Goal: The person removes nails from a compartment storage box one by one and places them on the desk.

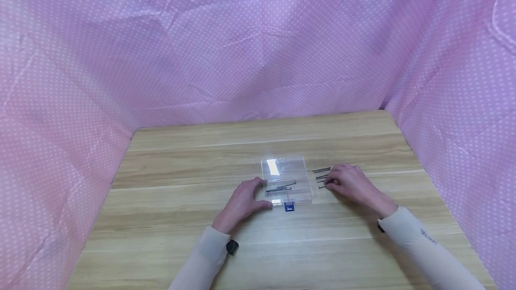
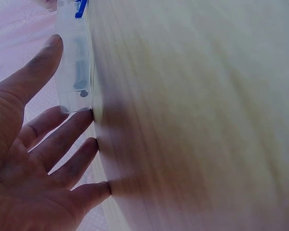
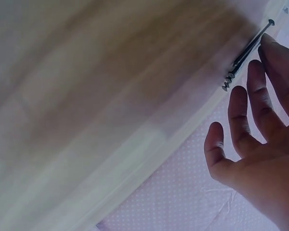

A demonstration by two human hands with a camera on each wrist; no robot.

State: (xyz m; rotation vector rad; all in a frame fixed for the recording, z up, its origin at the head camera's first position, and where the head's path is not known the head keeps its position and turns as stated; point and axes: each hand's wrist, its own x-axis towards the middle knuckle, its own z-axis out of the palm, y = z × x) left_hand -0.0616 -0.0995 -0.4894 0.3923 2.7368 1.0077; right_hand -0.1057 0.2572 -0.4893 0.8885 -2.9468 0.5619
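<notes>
In the head view, a clear plastic box [image 1: 307, 195] lies with its lid [image 1: 290, 168] folded back, holding several dark nails [image 1: 287, 185]. My left hand [image 1: 243, 200] touches the box's left end, thumb at the front and index finger at the back. Its fingers look spread and fairly straight in the left wrist view. To the right of the box, my right hand [image 1: 348, 182] pinches a nail [image 1: 322, 187] between thumb and index finger, close to the tabletop. More loose nails [image 1: 321, 170] lie beside that hand. Their flat heads show in the right wrist view.
A blue tab [image 1: 289, 206] sticks out at the box's front edge. The wood-grain table [image 1: 181, 169] stretches around both hands. Pink dotted cloth [image 1: 242, 57] hangs behind the table and along its sides.
</notes>
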